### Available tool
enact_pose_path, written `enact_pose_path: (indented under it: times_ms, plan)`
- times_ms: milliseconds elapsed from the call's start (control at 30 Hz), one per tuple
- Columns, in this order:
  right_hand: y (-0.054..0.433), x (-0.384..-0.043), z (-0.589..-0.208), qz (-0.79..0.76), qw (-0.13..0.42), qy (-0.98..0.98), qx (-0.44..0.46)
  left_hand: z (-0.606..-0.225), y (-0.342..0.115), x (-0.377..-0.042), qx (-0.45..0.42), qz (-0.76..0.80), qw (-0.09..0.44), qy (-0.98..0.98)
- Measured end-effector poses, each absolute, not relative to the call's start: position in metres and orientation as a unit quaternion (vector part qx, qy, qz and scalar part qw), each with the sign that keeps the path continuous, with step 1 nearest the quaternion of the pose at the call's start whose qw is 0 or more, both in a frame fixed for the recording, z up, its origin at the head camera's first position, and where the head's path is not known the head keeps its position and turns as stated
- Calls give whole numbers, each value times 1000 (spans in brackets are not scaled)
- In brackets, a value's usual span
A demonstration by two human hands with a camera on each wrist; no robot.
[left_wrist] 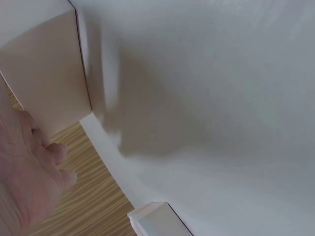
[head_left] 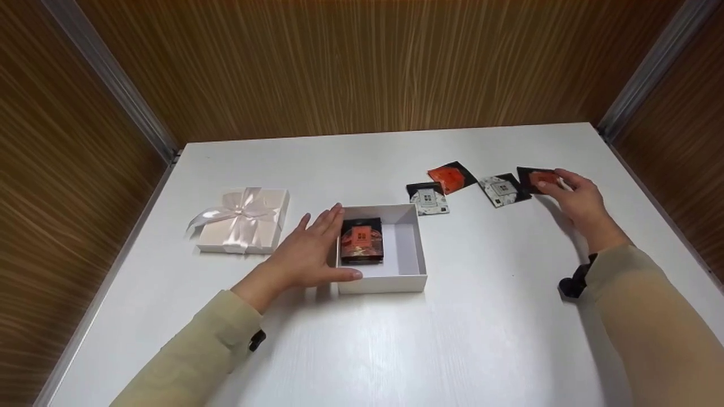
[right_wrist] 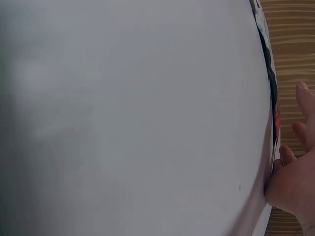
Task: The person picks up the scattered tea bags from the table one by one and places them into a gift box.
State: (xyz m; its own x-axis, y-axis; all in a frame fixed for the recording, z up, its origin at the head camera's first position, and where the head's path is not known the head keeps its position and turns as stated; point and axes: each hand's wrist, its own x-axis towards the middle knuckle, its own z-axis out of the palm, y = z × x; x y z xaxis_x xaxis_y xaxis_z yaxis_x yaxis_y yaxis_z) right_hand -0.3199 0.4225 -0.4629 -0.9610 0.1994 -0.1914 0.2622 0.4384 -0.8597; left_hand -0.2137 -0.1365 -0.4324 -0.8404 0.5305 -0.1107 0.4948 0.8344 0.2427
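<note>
A white open box point(head_left: 382, 284) stands near the middle of the table, with a black-and-red packet point(head_left: 362, 240) lying inside at its left. My left hand point(head_left: 305, 251) rests against the box's left wall, fingers extended and thumb over the front rim. At the far right, my right hand point(head_left: 585, 206) pinches another black-and-red packet point(head_left: 530, 176) between thumb and fingers. That packet lies on or just above the table. In the left wrist view, the left hand point(left_wrist: 29, 172) is beside the box wall point(left_wrist: 49, 73). The right wrist view shows the right hand point(right_wrist: 295, 172) by the packet edge.
A black-and-white packet point(head_left: 500, 190) lies left of the right hand. Farther left are an orange-and-black packet point(head_left: 452, 177) and another black-and-white packet point(head_left: 429, 199), behind the box. A pale lid with a ribbon bow point(head_left: 240, 220) sits at left. Wood-grain panels point(head_left: 362, 68) enclose the table.
</note>
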Motion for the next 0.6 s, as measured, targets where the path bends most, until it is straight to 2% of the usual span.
enact_pose_path:
  times_ms: [233,600]
  plan:
    - [420,-318,-468,-485,35,864,131,-433,-137,-215,269,102,88,954]
    - [417,-321,-468,-372,4,923,99,-433,-137,-213,274,105,81,952]
